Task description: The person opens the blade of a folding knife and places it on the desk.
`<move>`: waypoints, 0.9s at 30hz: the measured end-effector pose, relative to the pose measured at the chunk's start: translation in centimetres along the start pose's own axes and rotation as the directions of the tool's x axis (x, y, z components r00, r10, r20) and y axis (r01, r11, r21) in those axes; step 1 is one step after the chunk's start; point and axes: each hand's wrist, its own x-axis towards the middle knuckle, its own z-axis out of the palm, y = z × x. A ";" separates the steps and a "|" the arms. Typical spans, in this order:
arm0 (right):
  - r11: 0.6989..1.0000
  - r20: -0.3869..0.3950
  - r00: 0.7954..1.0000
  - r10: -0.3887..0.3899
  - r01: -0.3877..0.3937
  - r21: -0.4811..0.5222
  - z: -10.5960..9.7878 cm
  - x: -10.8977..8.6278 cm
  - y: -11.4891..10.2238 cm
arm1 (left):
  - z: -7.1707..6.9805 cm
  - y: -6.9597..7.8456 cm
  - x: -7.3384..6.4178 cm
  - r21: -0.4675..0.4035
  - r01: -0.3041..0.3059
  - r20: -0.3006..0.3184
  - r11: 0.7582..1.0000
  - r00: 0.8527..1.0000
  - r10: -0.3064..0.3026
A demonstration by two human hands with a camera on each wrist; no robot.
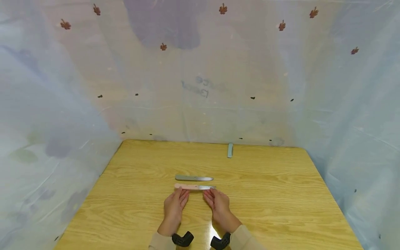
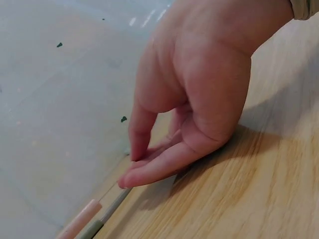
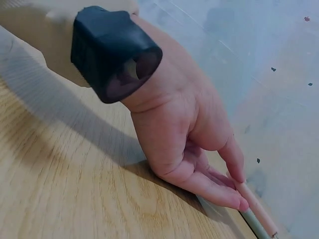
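Note:
A small knife with a pink handle (image 1: 188,186) lies crosswise between both hands, its blade (image 1: 204,187) pointing right. My left hand (image 1: 173,205) pinches the butt end of the handle between thumb and fingers; the right wrist view shows this hand (image 3: 182,134) closely. At the blade's tip, my right hand (image 1: 218,205) pinches with thumb and fingertips, which cover the tip. The left wrist view has this right hand (image 2: 199,89) from the side. Just beyond is a second knife with a grey-green handle (image 1: 185,177), lying parallel on the wooden table (image 1: 140,208), blade also to the right.
Near the table's back edge lies a small light-blue object (image 1: 230,150), long and narrow. Patterned plastic sheeting (image 1: 200,114) stands behind the table and along both sides. A black wrist camera (image 1: 183,239) sits on the left wrist, another black camera (image 1: 220,241) on the right.

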 end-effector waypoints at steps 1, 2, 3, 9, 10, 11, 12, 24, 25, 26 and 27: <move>1.000 -0.009 1.000 0.001 -0.001 -0.003 0.0 0.0 0.0 | 0.0 0.1 0.0 0.008 0.013 0.002 1.000 1.000 -0.013; 1.000 -0.018 1.000 0.002 -0.002 -0.008 0.0 0.1 -0.1 | 0.0 0.1 0.0 0.019 0.019 0.008 1.000 1.000 -0.019; 1.000 -0.026 1.000 0.005 -0.006 -0.015 -0.1 0.1 -0.1 | 0.0 0.2 0.0 0.029 0.025 0.012 0.999 1.000 -0.026; 0.998 -0.009 1.000 0.015 -0.015 -0.057 0.0 0.1 -0.1 | -0.1 0.3 0.1 0.014 0.034 -0.019 0.999 0.999 -0.034; 0.998 -0.005 1.000 0.014 -0.015 -0.060 0.0 0.1 0.0 | -0.1 0.3 0.1 0.009 0.035 -0.026 0.999 0.999 -0.035; 0.998 -0.002 1.000 0.014 -0.014 -0.064 0.0 0.1 0.0 | -0.1 0.3 0.2 0.004 0.041 -0.034 0.999 0.999 -0.041; 0.998 -0.006 1.000 0.015 -0.015 -0.066 0.0 0.1 0.0 | -0.1 0.3 0.2 0.009 0.047 -0.036 0.999 0.998 -0.047; 0.988 -0.042 0.997 0.061 -0.066 -0.136 0.1 0.1 -0.3 | -0.3 1.0 0.4 -0.002 0.106 -0.038 0.994 0.994 -0.106; 0.988 -0.046 0.997 0.064 -0.069 -0.139 0.1 0.2 -0.3 | -0.3 1.0 0.4 -0.001 0.110 -0.041 0.994 0.993 -0.110; 0.987 -0.050 0.996 0.068 -0.074 -0.142 0.1 0.3 -0.2 | -0.3 1.0 0.4 0.001 0.112 -0.040 0.994 0.993 -0.111; 0.986 -0.052 0.996 0.069 -0.076 -0.146 0.1 0.4 -0.2 | -0.3 1.1 0.4 0.004 0.112 -0.037 0.994 0.993 -0.112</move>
